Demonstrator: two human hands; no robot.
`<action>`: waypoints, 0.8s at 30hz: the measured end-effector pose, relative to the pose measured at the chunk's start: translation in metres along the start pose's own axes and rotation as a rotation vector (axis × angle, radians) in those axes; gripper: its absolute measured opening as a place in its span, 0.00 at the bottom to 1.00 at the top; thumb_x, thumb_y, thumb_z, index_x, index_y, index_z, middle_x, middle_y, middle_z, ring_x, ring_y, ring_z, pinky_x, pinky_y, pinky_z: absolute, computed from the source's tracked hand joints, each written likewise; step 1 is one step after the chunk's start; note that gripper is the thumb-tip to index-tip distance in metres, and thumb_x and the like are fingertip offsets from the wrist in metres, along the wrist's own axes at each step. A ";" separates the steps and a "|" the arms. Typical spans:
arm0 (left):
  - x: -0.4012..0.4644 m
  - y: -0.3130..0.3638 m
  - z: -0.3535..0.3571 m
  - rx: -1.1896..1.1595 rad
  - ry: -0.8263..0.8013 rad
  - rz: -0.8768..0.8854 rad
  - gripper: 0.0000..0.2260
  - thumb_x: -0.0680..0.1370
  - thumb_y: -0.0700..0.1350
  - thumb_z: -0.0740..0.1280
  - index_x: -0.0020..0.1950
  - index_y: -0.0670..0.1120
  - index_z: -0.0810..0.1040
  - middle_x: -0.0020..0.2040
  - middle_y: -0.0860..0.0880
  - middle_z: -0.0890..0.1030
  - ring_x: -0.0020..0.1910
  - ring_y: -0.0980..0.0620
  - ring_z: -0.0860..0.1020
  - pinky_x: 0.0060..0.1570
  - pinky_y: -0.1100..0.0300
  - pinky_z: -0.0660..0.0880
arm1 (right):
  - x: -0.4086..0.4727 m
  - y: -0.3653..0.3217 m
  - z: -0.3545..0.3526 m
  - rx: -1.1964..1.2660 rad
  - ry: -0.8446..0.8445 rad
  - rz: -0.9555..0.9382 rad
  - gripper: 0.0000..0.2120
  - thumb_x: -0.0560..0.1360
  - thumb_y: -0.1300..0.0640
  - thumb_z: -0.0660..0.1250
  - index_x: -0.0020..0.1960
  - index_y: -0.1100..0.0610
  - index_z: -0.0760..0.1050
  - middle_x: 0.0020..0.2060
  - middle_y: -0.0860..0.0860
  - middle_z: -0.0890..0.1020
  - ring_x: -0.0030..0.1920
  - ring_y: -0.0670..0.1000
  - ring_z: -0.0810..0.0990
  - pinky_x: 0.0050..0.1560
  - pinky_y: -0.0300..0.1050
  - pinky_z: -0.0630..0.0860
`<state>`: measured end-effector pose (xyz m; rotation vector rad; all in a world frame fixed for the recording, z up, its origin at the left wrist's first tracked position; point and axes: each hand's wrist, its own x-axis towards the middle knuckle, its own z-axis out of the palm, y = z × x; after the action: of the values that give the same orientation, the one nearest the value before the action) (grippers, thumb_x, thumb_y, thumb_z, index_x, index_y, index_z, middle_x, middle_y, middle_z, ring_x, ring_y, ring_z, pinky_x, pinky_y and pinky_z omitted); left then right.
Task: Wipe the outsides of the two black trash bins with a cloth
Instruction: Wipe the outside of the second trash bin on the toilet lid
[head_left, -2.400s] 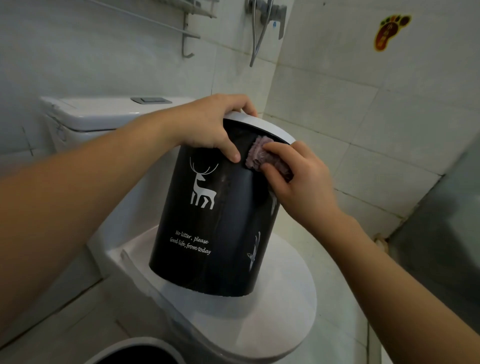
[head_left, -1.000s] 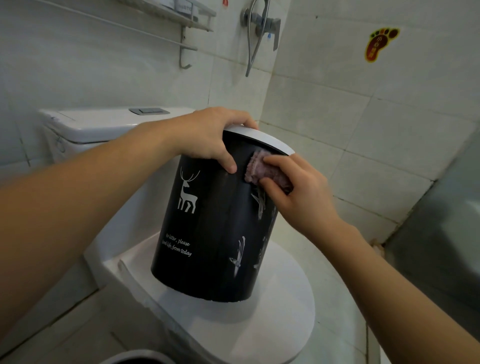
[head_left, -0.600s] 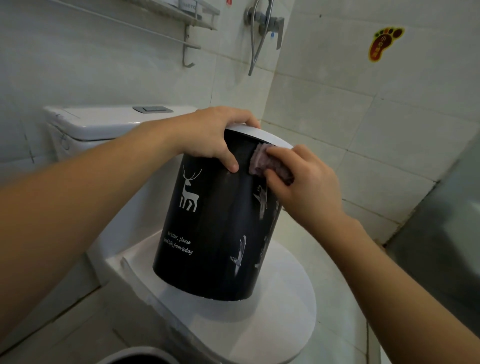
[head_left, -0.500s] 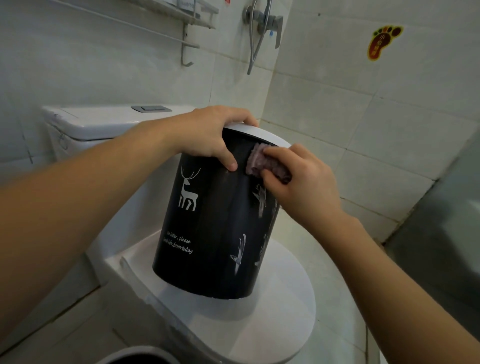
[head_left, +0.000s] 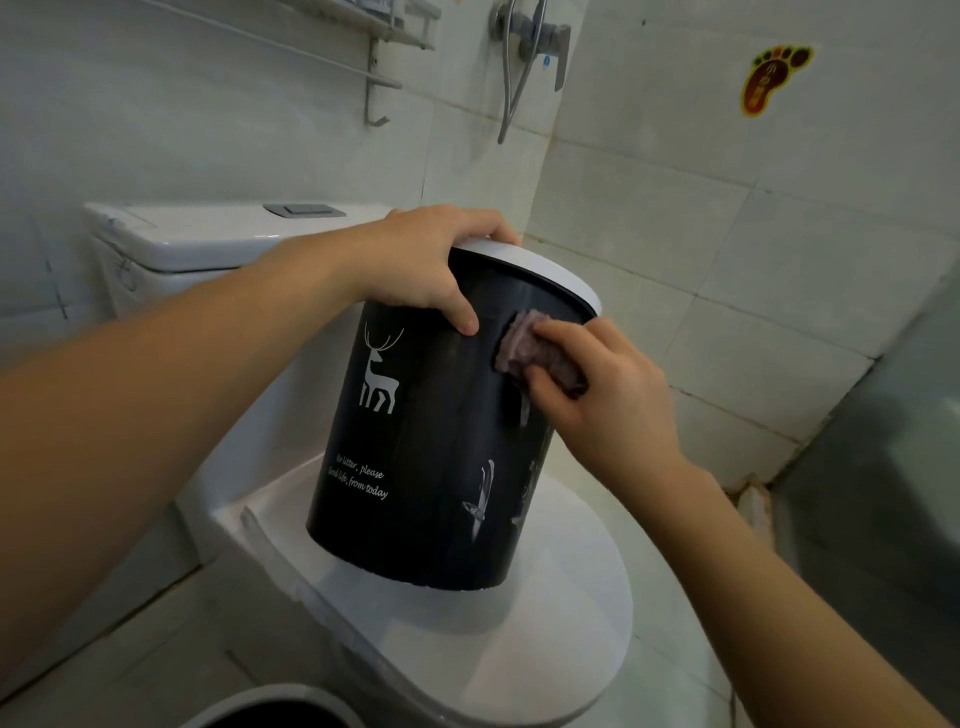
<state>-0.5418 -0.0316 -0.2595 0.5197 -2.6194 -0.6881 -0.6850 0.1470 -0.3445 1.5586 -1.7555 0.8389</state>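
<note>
Toilet lid (head_left: 545, 654) — right hand (head_left: 608, 400) pinching cloth (head_left: 524, 353)

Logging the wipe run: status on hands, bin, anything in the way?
Left hand grips bin rim, bin tilted on toilet lid. Right hand presses cloth on upper side. Second bin at bottom edge. Nothing in the way.

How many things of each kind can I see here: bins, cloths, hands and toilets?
Bins: 2, the black bin standing on the toilet lid and a second bin, only its rim showing at the bottom edge
Cloths: 1, the cloth
Hands: 2, left hand and right hand
Toilets: 1, the toilet
Total: 6
</note>
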 end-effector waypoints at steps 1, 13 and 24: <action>0.000 0.000 0.000 -0.005 0.003 -0.002 0.30 0.64 0.43 0.81 0.57 0.67 0.73 0.53 0.59 0.80 0.54 0.51 0.79 0.57 0.47 0.78 | -0.006 -0.002 0.001 0.005 -0.014 -0.039 0.18 0.74 0.48 0.65 0.61 0.53 0.80 0.45 0.52 0.78 0.38 0.55 0.78 0.33 0.49 0.77; 0.000 -0.002 0.000 -0.007 0.005 -0.026 0.31 0.64 0.44 0.81 0.59 0.67 0.73 0.55 0.57 0.81 0.55 0.50 0.79 0.58 0.46 0.77 | -0.034 -0.006 0.005 0.030 -0.046 -0.107 0.16 0.74 0.50 0.66 0.60 0.53 0.81 0.43 0.51 0.79 0.38 0.53 0.77 0.31 0.47 0.76; 0.000 -0.004 -0.003 -0.021 -0.004 -0.036 0.31 0.65 0.43 0.81 0.59 0.67 0.73 0.54 0.59 0.80 0.55 0.50 0.79 0.58 0.45 0.77 | -0.085 -0.013 0.009 0.082 -0.235 -0.345 0.13 0.75 0.54 0.70 0.58 0.54 0.82 0.42 0.51 0.77 0.39 0.51 0.75 0.31 0.45 0.75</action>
<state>-0.5390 -0.0362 -0.2597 0.5615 -2.6100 -0.7276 -0.6647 0.1883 -0.4171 2.0104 -1.5550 0.5814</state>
